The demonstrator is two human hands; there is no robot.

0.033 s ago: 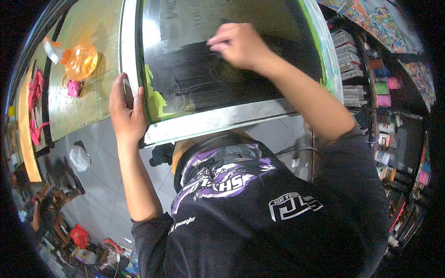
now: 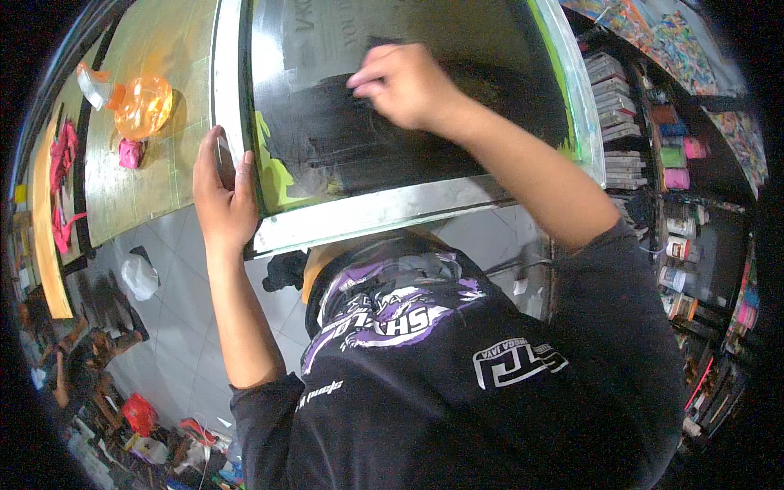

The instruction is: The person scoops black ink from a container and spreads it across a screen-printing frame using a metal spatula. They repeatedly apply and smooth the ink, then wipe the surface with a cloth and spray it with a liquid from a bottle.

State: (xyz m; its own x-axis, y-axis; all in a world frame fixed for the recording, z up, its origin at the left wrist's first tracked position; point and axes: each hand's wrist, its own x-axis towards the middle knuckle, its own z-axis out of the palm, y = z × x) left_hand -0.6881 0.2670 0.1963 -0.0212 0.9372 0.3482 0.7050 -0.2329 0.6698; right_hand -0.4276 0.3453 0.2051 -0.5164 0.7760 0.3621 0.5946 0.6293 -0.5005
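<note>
A screen-printing frame (image 2: 367, 214) with pale metal rails lies before me, its mesh smeared with wet-looking black and edged in bright green. Wrapped round the near part of its left rail is my left hand (image 2: 226, 200), fingers on the outer side and thumb on the inner. My right hand (image 2: 408, 86) is over the upper middle of the mesh, fingers closed and slightly blurred. A bit of something dark (image 2: 384, 41) shows just past its knuckles; what the fingers hold is too dark to make out. Faint lettering shows in the mesh beyond the hand.
On the yellowish board (image 2: 175, 188) to the left stand a spray bottle (image 2: 144, 108) of orange liquid and a small pink lump (image 2: 131, 153). Shelves with stacked grey pieces (image 2: 614, 98) and jars (image 2: 676, 247) line the right. Clutter with a red bag (image 2: 140, 415) covers the floor lower left.
My right hand has shifted a little to the left over the mesh. My left hand stays on the rail.
</note>
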